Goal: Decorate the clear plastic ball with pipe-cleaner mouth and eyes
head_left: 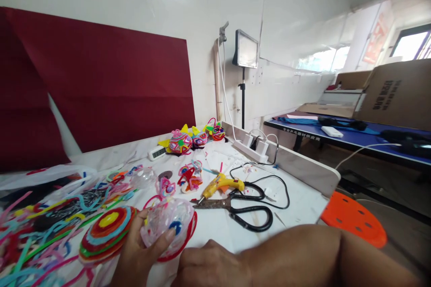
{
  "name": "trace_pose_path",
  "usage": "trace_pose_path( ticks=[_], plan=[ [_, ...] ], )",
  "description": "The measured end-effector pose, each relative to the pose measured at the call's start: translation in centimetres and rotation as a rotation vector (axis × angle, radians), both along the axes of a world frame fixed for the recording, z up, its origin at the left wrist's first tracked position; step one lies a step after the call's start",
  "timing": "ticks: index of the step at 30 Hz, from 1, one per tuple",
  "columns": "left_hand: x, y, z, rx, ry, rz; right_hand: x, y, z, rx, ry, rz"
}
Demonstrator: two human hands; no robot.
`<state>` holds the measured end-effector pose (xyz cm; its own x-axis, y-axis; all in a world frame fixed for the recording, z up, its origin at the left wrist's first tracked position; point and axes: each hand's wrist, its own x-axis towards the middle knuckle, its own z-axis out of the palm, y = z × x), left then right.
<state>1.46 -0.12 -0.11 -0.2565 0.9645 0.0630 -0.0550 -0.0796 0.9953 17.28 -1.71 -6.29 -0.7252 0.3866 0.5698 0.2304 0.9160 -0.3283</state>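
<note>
My left hand (139,244) is closed around a clear plastic ball (168,219) with pink and blue pieces on it, thumb pressed on its near side. A red pipe cleaner (192,231) curves along the ball's right edge. Close by on the right, my right hand (208,264) is curled with its fingers bent under; whatever they pinch is hidden. Left of my left hand lies a dome (107,235) covered in coloured pipe-cleaner rings. Past the ball are black-handled scissors (247,206) and a yellow glue gun (222,184).
Loose pipe cleaners (43,233) heap on the left. Finished-looking colourful fish figures (182,141) stand at the back beside a small white digital timer (157,153). A power strip (251,150) with cables lies along the right board. An orange stool (353,219) stands beyond the table edge.
</note>
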Motion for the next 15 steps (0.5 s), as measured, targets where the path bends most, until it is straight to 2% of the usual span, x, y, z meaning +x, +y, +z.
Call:
trace_pose_path(
  ticks=[3, 7, 15],
  plan=[
    [-0.2, 0.2, -0.3, 0.004, -0.009, -0.027, 0.1, -0.1, 0.5, 0.002, 0.063, 0.019],
    [-0.6, 0.6, -0.6, 0.002, -0.039, -0.027, 0.6, -0.6, 1.4, -0.003, 0.021, 0.030],
    [-0.9, 0.9, -0.5, -0.023, -0.097, -0.036, 0.9, -0.6, 2.3, -0.004, 0.096, 0.110]
  ],
)
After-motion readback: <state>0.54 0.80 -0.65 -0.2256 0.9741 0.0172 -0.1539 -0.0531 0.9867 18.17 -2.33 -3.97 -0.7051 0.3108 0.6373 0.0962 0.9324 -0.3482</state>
